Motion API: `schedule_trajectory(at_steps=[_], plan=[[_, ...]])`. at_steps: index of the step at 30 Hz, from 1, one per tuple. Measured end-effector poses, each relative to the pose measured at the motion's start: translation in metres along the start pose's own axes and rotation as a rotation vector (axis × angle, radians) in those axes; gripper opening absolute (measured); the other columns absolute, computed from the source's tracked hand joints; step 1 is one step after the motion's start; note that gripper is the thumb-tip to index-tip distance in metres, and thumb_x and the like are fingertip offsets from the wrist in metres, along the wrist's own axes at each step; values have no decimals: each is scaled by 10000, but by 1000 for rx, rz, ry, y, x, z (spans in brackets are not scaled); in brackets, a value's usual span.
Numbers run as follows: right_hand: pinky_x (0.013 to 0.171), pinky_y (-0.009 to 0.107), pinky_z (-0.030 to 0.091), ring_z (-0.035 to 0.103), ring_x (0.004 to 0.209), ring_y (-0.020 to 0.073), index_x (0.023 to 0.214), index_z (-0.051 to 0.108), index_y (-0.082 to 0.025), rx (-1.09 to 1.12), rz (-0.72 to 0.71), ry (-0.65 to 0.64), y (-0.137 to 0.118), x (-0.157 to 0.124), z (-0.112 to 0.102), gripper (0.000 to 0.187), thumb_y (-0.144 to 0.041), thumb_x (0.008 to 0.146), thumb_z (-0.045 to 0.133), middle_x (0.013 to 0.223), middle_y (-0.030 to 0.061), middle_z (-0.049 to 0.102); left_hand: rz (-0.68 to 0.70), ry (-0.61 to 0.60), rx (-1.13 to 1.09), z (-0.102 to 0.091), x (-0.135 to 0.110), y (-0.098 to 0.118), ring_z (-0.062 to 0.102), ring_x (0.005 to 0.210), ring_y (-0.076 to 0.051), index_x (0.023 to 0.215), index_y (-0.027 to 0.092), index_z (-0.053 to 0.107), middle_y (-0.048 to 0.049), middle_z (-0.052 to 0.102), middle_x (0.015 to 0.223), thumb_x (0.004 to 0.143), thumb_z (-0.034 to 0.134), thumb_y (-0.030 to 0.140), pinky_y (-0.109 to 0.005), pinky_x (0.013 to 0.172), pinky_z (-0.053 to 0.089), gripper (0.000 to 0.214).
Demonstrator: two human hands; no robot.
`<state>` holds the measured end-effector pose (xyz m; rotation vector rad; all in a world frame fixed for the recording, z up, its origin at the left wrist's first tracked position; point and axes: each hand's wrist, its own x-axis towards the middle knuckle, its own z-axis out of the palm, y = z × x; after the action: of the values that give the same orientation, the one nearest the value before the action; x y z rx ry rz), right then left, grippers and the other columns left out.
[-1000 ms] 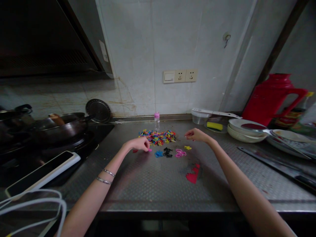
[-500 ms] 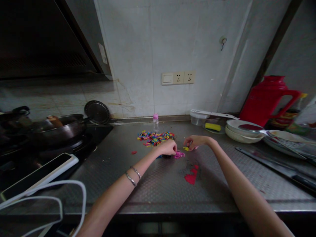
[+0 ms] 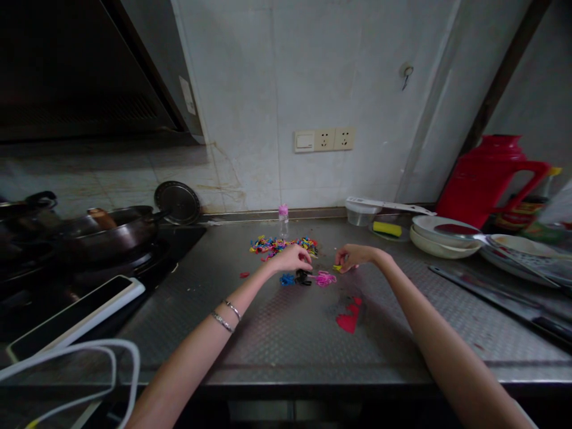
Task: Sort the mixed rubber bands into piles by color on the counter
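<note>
My left hand [image 3: 292,259] hovers at the near edge of a mixed pile of small colourful elastic bands [image 3: 268,243]; its fingers are curved and a little apart, with nothing visible in them. Just below its fingertips lies a small black heap of bands [image 3: 304,278], between a blue heap [image 3: 287,279] and a pink heap [image 3: 325,278]. To the right, my right hand [image 3: 351,257] rests on the counter with fingertips closed on yellow bands [image 3: 338,268], which the fingers partly cover.
Behind the pile stands a small clear bottle with a pink cap [image 3: 283,220]. Red scraps [image 3: 348,319] lie nearer me on the metal counter [image 3: 277,339]. Bowls [image 3: 442,241], a knife [image 3: 491,298] and a red thermos [image 3: 480,179] are right; a pan [image 3: 107,232] and white cable [image 3: 129,357] left.
My left hand has moved left and slightly away from the pink heap, its fingers loosening and uncovering the blue and black heaps. My right hand stays at the yellow bands.
</note>
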<state>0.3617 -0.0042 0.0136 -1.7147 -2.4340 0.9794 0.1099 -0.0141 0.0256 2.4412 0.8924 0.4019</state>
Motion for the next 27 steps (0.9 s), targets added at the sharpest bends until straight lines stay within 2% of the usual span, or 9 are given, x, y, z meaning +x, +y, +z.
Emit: schedule_trajectory(at_steps=[6, 11, 18, 23, 27], plan=[[460, 190, 387, 509, 534, 106, 801, 667, -135, -24, 0, 9, -3, -2, 0, 317, -276, 521, 626, 666, 33, 636, 21, -58, 0, 11, 0, 3, 525, 586, -95, 739, 106, 679, -28, 632, 640, 686, 583, 238, -179, 559, 371, 172], [464, 184, 383, 510, 543, 105, 774, 672, -146, -20, -3, 5, -3, -2, 0, 298, -303, 524, 634, 649, 25, 631, 13, -121, 133, 21, 5, 5, 543, 569, -100, 736, 140, 684, -29, 652, 659, 647, 606, 233, -179, 534, 372, 151], [454, 181, 375, 507, 548, 106, 782, 667, -143, -11, -1, 19, -1, 2, 2, 326, -346, 528, 642, 648, 26, 622, -32, -121, 207, 25, 7, 4, 551, 580, -110, 734, 155, 680, -33, 657, 672, 650, 565, 216, -189, 550, 387, 155], [454, 177, 369, 490, 521, 94, 781, 666, -145, -27, -18, 16, -3, 2, 2, 285, -301, 548, 614, 630, 20, 617, -32, -71, 272, 25, 9, 5, 551, 588, -123, 752, 147, 665, -47, 653, 687, 635, 577, 219, -201, 537, 379, 164], [457, 177, 371, 490, 519, 95, 775, 668, -137, -49, -18, 24, -3, 2, 2, 266, -265, 553, 595, 624, 25, 617, -28, -89, 280, 26, 10, 2, 555, 590, -122, 730, 147, 665, -51, 654, 683, 655, 562, 222, -204, 563, 388, 148]])
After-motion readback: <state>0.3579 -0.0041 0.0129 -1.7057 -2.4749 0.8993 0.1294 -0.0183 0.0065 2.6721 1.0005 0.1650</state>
